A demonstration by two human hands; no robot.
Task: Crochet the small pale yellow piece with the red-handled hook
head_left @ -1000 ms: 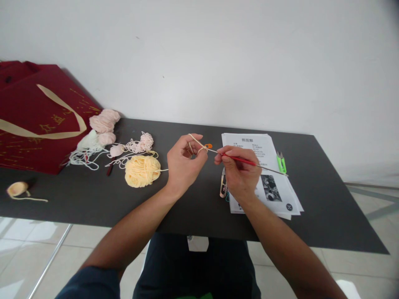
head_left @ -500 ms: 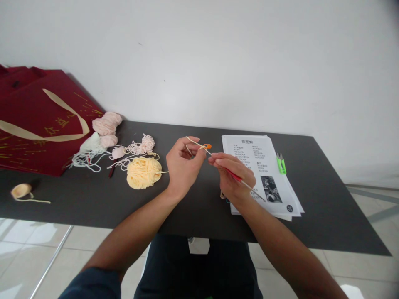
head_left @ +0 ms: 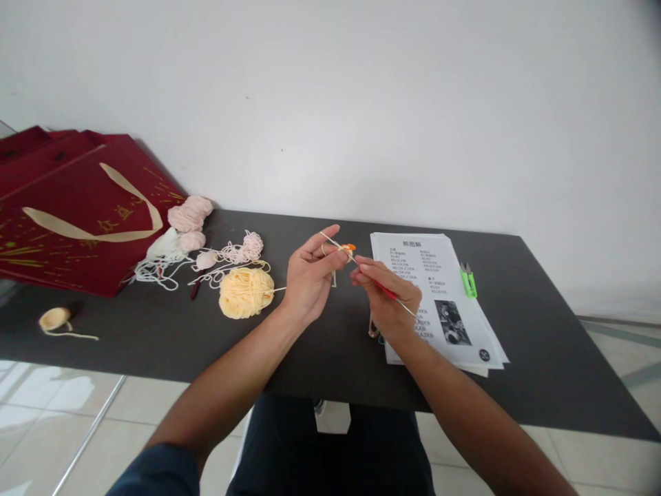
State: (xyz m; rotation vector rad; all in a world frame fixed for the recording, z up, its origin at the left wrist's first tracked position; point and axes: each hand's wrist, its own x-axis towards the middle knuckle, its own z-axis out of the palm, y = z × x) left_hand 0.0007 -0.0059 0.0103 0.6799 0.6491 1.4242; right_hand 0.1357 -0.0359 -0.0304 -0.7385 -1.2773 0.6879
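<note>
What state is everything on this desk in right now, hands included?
Left hand: pinching the strand, forefinger out.
Right hand: closed on the hook.
Hook: tilted, tip at the strand.
Yarn ball: loose, resting on the table.
Snips: lying beside the papers.
Papers: stacked flat, print up.
Bag: lying flat.

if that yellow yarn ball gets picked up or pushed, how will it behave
Probably soft and light: the yellow yarn ball is a loose, flattish wad. It likely won't roll far and may drag, since a strand runs from it to the left hand.
</note>
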